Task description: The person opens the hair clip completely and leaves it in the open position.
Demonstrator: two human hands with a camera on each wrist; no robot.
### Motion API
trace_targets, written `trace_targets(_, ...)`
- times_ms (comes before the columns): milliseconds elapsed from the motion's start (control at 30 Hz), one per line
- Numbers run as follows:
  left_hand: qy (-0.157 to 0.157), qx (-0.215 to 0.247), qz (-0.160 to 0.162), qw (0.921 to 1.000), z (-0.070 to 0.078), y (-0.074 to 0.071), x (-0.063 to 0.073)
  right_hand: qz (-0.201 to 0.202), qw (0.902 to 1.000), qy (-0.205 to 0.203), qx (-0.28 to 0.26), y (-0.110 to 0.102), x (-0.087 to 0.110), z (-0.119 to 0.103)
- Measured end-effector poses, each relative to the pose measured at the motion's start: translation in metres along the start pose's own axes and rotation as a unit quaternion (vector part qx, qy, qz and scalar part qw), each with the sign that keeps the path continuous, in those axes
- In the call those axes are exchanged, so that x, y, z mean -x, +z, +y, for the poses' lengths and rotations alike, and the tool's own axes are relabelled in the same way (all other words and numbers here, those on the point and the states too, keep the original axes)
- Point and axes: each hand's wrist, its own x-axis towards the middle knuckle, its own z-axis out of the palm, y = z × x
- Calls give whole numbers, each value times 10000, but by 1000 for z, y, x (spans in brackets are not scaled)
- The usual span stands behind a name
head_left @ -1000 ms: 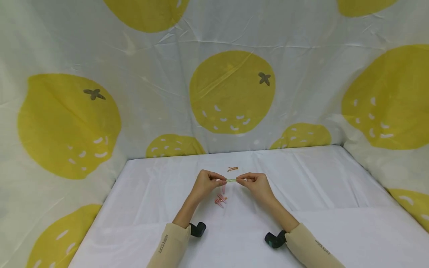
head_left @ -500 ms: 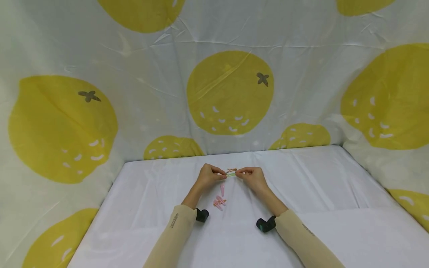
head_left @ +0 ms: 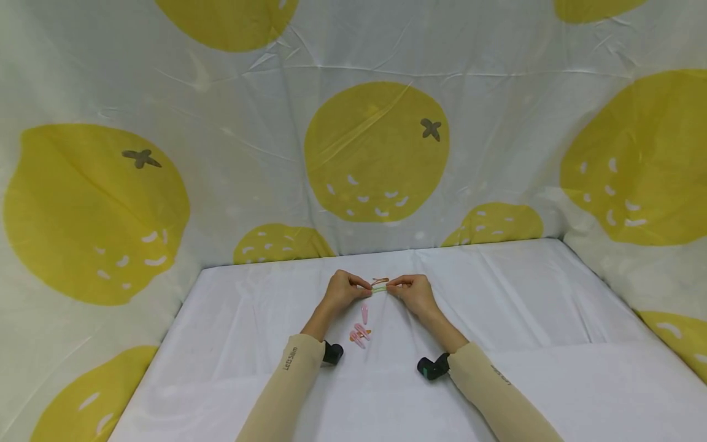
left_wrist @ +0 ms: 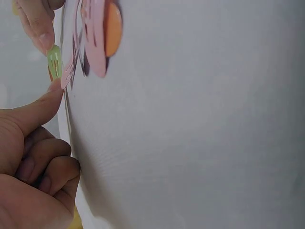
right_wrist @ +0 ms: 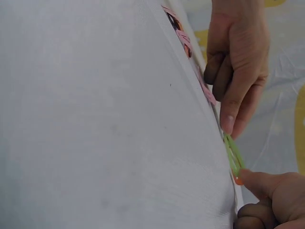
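A light green hair clip [head_left: 379, 290] is stretched between my two hands above the white table. My left hand [head_left: 341, 291] pinches one end between thumb and forefinger, and my right hand [head_left: 415, 294] pinches the other. Two narrow green strips of the clip [right_wrist: 233, 155] show in the right wrist view. Just beyond it lies an orange hair clip [head_left: 380, 280], close to my fingertips in the head view. Nearer to me rests a single pink hair clip [head_left: 364, 314]. A small pile of pink hair clips [head_left: 360, 331] overlaps an orange one [left_wrist: 113, 31].
White cloth covers the table [head_left: 552, 307]. Behind and at the sides hangs a white curtain [head_left: 497, 141] printed with big yellow fruit. A black wrist camera [head_left: 333, 353] sticks out by the left sleeve, another black camera [head_left: 432, 367] by the right.
Both hands have moved a little forward with the green hair clip, bringing it near the far orange clip, then stayed almost still. The clips on the table lie as before.
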Motion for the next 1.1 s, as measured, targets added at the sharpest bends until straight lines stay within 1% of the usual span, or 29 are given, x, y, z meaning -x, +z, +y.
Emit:
trace_targets(133, 19, 25, 52, 10000, -1, 2, 0, -3, 10000, 11, 66, 1, 0, 0)
trace_targets(400, -73, 100, 156, 9998, 0, 1, 1, 18, 9997, -71, 225, 2, -1, -1)
trace_targets(567, -133, 264, 175, 9994, 1, 0, 3, 18, 9997, -150, 178, 1, 1, -2)
trace_targets(700, -138, 298, 205, 9993, 2, -1, 3, 47, 9998, -169, 109, 0, 1, -2)
trace_targets(933, 14, 381, 245, 9990, 0, -3, 4, 137, 9999, -95, -13, -2, 1, -3)
trace_targets(1100, 3, 500, 209, 9985, -2, -9, 7, 86, 9999, 76, -59, -4, 1, -3)
